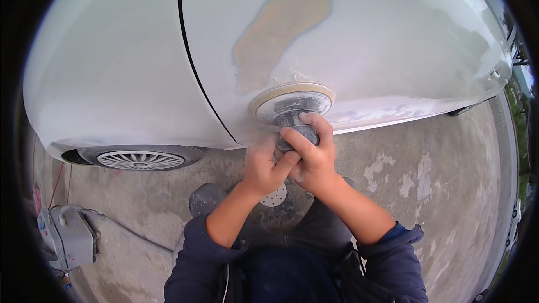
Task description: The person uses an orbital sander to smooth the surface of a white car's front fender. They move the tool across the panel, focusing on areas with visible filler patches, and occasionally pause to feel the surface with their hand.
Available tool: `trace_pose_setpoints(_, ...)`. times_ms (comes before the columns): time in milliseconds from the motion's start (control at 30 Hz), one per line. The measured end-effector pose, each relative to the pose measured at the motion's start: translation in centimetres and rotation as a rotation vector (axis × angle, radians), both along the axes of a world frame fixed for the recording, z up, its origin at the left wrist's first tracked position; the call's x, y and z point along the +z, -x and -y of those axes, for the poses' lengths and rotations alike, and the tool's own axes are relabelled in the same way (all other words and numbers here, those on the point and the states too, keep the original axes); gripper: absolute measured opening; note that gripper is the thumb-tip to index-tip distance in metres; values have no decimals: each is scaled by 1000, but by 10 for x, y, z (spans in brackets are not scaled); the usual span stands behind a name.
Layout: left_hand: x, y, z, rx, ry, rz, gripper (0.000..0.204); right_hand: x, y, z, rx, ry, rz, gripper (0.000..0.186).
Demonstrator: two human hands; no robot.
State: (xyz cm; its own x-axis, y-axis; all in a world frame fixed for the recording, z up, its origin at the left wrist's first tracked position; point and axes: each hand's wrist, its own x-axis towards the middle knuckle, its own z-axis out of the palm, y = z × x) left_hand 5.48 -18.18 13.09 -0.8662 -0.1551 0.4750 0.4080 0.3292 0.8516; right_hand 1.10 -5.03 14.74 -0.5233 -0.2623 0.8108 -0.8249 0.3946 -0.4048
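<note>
A dusty round-pad sander (293,105) stands with its disc against the lower part of a pale car door (382,50). My right hand (315,160) is wrapped over the sander's dark body, its fingers curled across the top. Beside it, my left hand (261,164) closes round the near, lower end of the same tool, touching the right hand. Most of the left fingers are hidden. Just above the disc, a tan patch (283,22) with a grey rim runs up the door, and pale dust clings near the disc's upper edge.
A wheel with a spoked rim (140,160) sits under the panel at left. On the stained concrete floor (415,185), a grey box-shaped machine (73,238) stands at far left, its hose (135,234) running toward me. A perforated round disc (275,196) lies between my knees.
</note>
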Motion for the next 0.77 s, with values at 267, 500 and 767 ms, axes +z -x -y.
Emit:
trace_pose_setpoints(267,75,12,7,32,10,-196,51,81,8,10,17,52,-111,53)
trace_pose_setpoints(500,4,-3,-1,4,67,-7,52,6,-5,-7,-40,-48,31,55)
trace_pose_setpoints(767,71,-12,37,50,-146,-162,63,104,-8,35,152,-200,-71,63)
